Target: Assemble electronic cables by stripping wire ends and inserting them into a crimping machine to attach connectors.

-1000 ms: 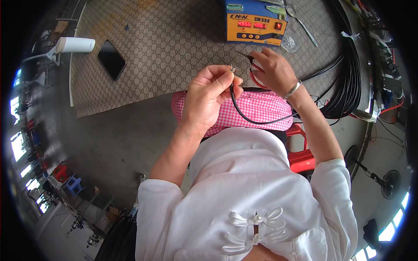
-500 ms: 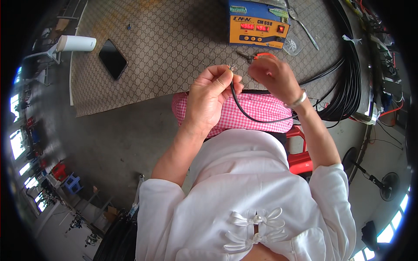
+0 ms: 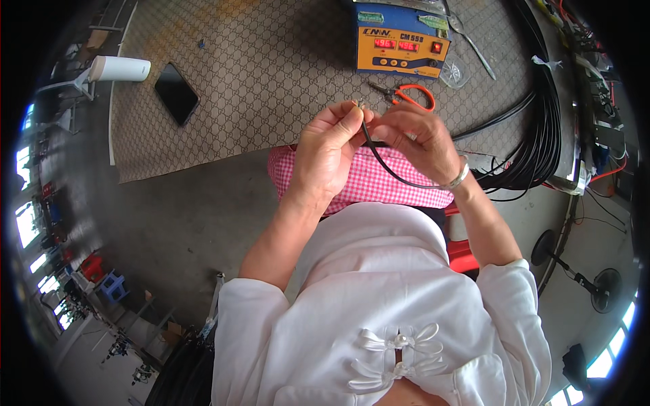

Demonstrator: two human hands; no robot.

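Note:
My left hand (image 3: 326,145) pinches a black cable (image 3: 380,158) close to its end, where short stripped wires (image 3: 359,105) fan out above the thumb tip. From that grip the cable loops down and to the right, passing below my right hand (image 3: 423,142). The right fingers are curled together beside the left fingertips; what they hold, if anything, is too small to make out. Just beyond the right hand, scissors (image 3: 414,88) with orange loop handles lie on the patterned table cover (image 3: 271,81).
A blue and orange power box (image 3: 399,42) stands at the back, with a metal tweezer-like tool (image 3: 477,51) to its right. A thick bundle of black cables (image 3: 542,135) hangs over the right side. A phone (image 3: 177,95) and white cup (image 3: 120,68) are left. Pink checked cloth (image 3: 311,179) covers my lap.
My right hand has come left and slightly down to the left fingertips, uncovering the scissors' orange handles. The left hand keeps its hold on the cable in nearly the same place.

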